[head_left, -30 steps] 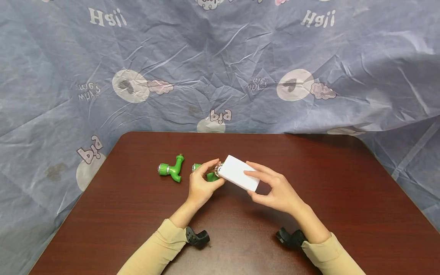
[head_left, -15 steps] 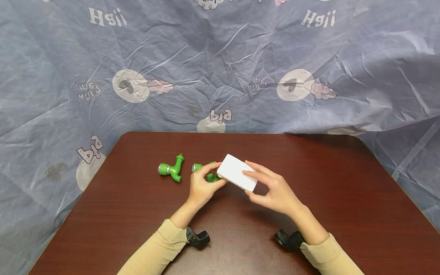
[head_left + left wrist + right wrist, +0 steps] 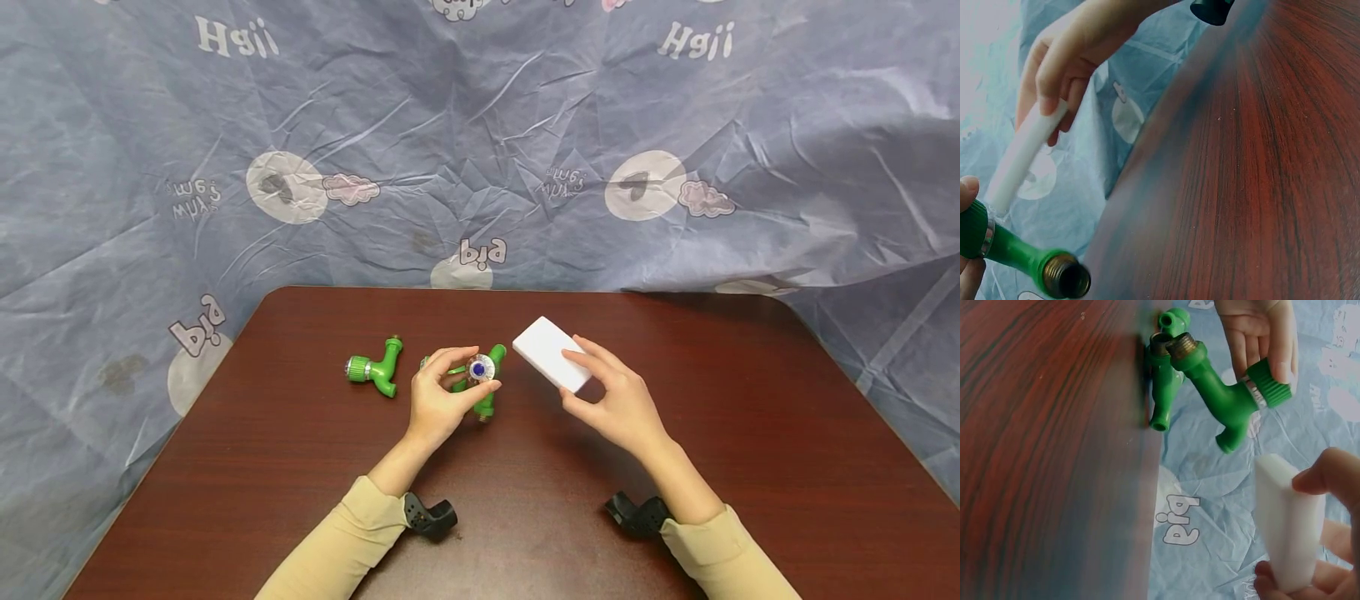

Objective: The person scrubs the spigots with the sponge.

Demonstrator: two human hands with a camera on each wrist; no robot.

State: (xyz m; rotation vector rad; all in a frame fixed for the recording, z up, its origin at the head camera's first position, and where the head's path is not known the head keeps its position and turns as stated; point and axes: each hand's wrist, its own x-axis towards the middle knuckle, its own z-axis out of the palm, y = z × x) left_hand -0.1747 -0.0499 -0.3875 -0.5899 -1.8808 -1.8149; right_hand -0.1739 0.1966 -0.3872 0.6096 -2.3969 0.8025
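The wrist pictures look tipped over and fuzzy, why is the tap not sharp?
Left wrist view: the green tap sits very close, soft-edged, with the table tilted. Right wrist view: the white block is blurred. Head view: sharp, evenly lit.

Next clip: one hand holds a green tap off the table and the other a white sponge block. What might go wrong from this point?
1. The left hand pinches the green tap only at its knob end, so the threaded end hangs free and it might twist or drop onto the table.
2. The right hand holds the white sponge block by fingertips, so it may slip.
3. A dropped tap might knock the second green tap nearby.
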